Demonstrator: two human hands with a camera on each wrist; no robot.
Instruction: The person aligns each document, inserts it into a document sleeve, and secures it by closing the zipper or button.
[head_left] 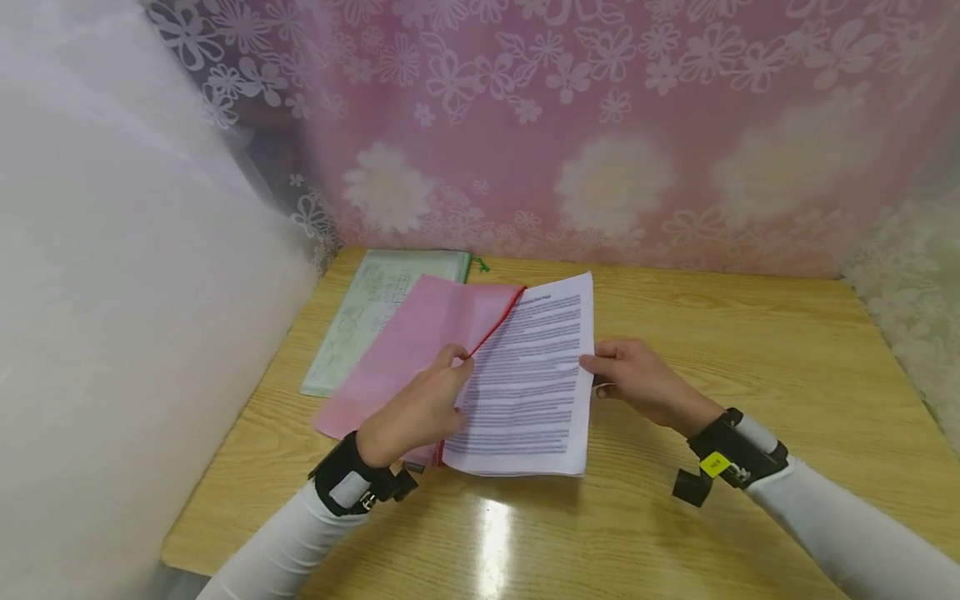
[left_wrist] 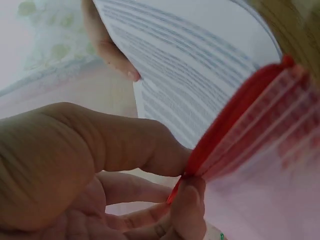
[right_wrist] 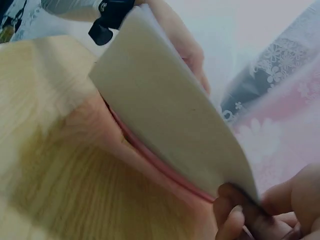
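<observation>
A stack of printed paper sheets [head_left: 525,392] lies partly inside a pink zip folder [head_left: 397,358] with a red zipper edge [left_wrist: 235,110]. My left hand [head_left: 423,408] pinches that red edge between thumb and fingers, as the left wrist view shows close up. At the sheets' right edge my right hand [head_left: 637,379] grips the stack, thumb on the printed face and fingers behind. The blank back of the stack [right_wrist: 160,105] is tilted up off the table in the right wrist view. How far the sheets reach into the folder is hidden.
Under the pink folder, at the back left, lies a pale green zip folder [head_left: 360,308] with a green cord pull [head_left: 481,264]. The wooden table [head_left: 750,350] ends at a pink floral curtain [head_left: 525,150] behind and a white sheet [head_left: 135,292] on the left.
</observation>
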